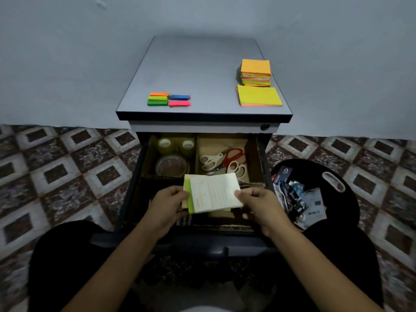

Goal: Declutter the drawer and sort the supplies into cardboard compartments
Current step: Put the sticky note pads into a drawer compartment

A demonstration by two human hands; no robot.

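The open drawer (261,154) holds brown cardboard compartments (196,154). The back left one contains tape rolls (172,165); the back right one contains several scissors (221,162). Over the drawer's front half I hold a pale notepad with a green edge (212,193). My left hand (167,207) grips its left side and my right hand (256,204) pinches its right edge. The front compartments lie mostly hidden beneath the pad and my hands.
On the cabinet top (198,70) lie small coloured sticky flags (168,99) at the front left and stacks of yellow and orange sticky notes (257,83) at the right. A black stool (333,190) with packets stands right of the drawer. Patterned tile floor surrounds everything.
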